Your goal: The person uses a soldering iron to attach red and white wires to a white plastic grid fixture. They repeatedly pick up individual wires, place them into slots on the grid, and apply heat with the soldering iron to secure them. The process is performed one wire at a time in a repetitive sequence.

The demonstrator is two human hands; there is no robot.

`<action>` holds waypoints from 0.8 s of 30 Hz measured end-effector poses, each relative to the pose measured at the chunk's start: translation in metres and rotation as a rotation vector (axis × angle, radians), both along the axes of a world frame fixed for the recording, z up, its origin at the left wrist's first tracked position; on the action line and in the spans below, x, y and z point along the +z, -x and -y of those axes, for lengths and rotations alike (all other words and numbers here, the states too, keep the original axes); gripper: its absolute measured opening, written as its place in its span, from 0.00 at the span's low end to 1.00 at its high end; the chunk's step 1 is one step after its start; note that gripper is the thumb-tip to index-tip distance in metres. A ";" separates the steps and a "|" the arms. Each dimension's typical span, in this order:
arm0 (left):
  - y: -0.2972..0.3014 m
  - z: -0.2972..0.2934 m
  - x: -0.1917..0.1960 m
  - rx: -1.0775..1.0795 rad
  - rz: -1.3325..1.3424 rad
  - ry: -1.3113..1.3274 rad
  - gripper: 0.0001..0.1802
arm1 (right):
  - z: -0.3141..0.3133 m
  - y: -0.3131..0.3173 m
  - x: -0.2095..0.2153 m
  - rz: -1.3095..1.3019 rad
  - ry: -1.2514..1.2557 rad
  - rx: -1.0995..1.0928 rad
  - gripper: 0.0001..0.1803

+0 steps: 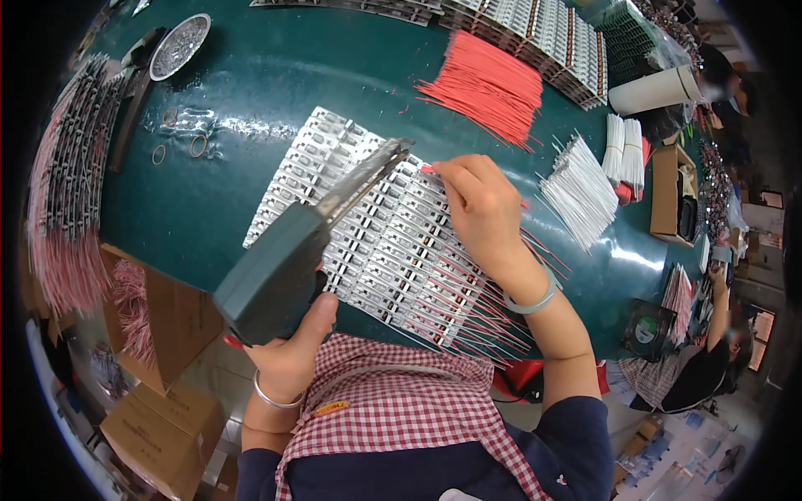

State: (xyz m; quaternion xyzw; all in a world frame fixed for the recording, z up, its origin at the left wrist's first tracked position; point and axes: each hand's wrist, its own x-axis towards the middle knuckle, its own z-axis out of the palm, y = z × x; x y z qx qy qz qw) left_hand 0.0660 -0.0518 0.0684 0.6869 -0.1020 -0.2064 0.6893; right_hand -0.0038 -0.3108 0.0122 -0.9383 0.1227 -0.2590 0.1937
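My left hand (288, 355) is closed around the grip of a dark green soldering gun (276, 271). Its long metal nose reaches up and right, and the tip is over the upper part of a panel of small white parts (359, 250) on the table. At that panel's upper right edge, my right hand (484, 209) pinches a thin red wire (428, 169) close to the gun's tip. Several red and white wires (476, 309) trail off the panel's lower right side, partly under my right forearm.
Loose red wires (493, 83) lie at the back, white wires (578, 192) to the right. Stacked panels (543, 42) stand behind. A metal dish (180, 48) and wired panels (71, 184) are at left. Cardboard boxes (159, 434) sit lower left; a co-worker (697, 359) is at far right.
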 end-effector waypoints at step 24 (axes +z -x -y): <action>-0.004 0.037 -0.020 -0.138 0.254 -0.223 0.09 | -0.004 0.001 -0.004 -0.055 0.175 0.040 0.15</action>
